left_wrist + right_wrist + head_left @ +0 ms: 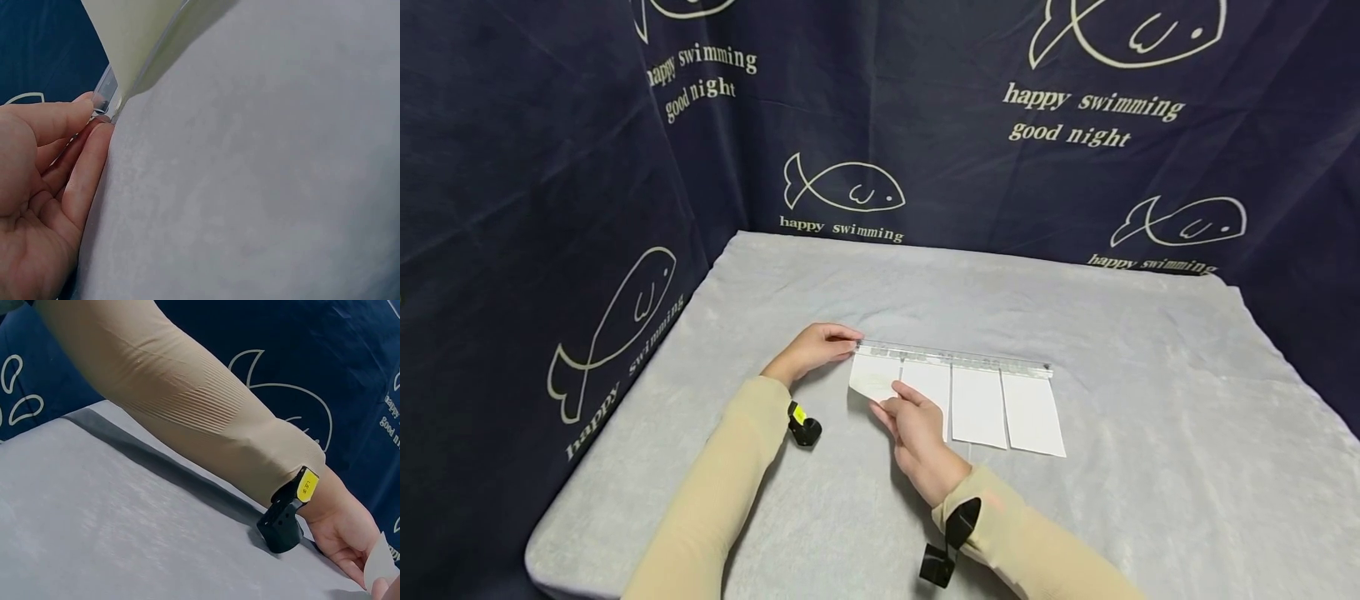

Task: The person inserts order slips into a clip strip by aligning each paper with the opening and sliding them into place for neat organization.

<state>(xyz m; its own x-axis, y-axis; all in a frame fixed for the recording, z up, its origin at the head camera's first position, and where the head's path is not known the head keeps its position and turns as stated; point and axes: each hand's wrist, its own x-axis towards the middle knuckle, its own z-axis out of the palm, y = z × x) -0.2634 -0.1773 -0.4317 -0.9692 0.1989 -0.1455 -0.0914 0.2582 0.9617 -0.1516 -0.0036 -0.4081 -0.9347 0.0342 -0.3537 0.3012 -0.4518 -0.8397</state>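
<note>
A clear plastic ruler point(970, 358) with faint markings lies across the top edges of several white paper cards point(979, 408) set side by side. The left hand point(817, 346) pinches the ruler's left end; thumb and fingers of the left hand point(56, 156) meet on it in the left wrist view. With thumb and fingertips, the right hand point(921, 429) holds the lower edge of the leftmost card point(874, 377), which is lifted and bent up from the table. The raised card point(134, 37) shows pale yellow-green from below. Only fingertips of the right hand show in the right wrist view.
Pale grey plush cloth point(1150, 483) covers the table. Dark blue curtains point(955, 167) printed with fish and lettering hang behind and at the sides. Black wrist cameras point(805, 429) sit on both sleeved forearms.
</note>
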